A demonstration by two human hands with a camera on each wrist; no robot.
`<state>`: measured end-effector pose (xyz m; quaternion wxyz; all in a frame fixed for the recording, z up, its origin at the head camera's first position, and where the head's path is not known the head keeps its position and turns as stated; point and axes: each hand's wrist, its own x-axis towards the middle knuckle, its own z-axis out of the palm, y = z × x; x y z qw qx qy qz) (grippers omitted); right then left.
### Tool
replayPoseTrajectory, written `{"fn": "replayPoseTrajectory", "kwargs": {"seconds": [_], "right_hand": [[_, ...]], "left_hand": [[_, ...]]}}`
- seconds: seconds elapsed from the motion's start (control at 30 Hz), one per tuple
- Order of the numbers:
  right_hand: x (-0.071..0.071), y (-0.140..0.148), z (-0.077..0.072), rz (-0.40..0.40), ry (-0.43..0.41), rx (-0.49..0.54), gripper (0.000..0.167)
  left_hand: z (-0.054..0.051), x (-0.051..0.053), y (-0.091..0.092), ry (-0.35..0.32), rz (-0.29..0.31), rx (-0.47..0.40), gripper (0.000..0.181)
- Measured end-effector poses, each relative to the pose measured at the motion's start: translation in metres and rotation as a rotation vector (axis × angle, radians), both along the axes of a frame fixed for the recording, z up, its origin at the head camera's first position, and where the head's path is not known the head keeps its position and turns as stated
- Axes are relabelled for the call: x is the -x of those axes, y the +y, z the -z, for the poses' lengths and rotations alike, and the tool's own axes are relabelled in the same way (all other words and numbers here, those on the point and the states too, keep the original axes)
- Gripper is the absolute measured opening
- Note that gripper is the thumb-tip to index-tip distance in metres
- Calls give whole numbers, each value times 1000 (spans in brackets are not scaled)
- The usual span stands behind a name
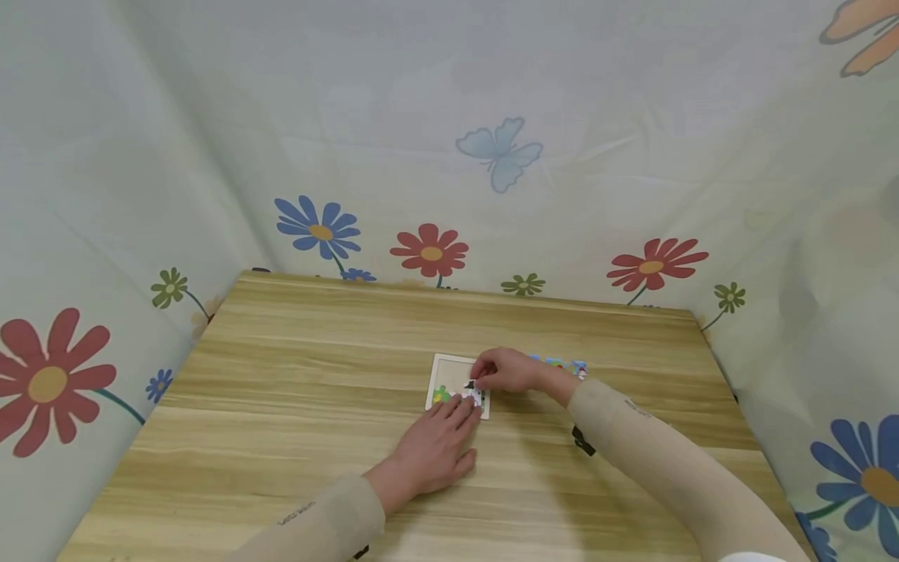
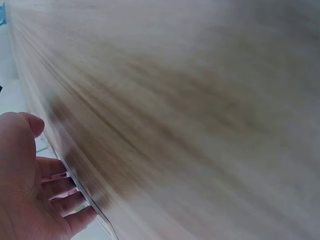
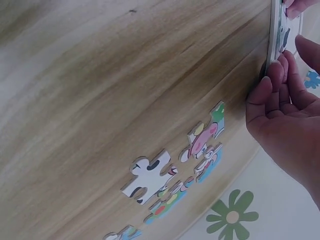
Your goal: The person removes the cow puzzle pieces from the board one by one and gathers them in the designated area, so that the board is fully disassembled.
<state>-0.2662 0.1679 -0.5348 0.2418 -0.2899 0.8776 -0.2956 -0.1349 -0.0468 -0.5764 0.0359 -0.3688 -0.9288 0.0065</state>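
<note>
A small square puzzle tray (image 1: 432, 375) with a pale rim lies on the table, with pieces in its near part. One piece in it is green and yellow (image 1: 440, 394). My left hand (image 1: 435, 449) rests palm down, its outstretched fingertips on the tray's near side; in the left wrist view these fingers (image 2: 65, 192) lie along the tray's edge. At the tray's right side, my right hand (image 1: 509, 369) pinches a white-and-black puzzle piece (image 1: 471, 385) with bent fingers. Fingers partly cover that piece, also in the right wrist view, where the hand (image 3: 295, 117) meets the tray's edge.
Several loose puzzle pieces lie right of the tray, partly behind my right forearm in the head view. Among them are a white piece (image 3: 150, 176) and a pink one (image 3: 202, 140). A flower-printed cloth (image 1: 379, 156) stands behind the wooden table (image 1: 316, 343) and at its sides.
</note>
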Motion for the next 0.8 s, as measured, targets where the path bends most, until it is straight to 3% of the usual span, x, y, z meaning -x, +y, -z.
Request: {"fn": "replayPoseTrajectory", "kwargs": {"seconds": [0.4,0.8], "right_hand": [[4,-9,-4,-16,62,-86,11],[2,-8,-7,-24,76,-69,10]], "left_hand": [[-2,-2,-1,-3,-3,10,64],[-3,-3,0,-7,-7,25,65]]}}
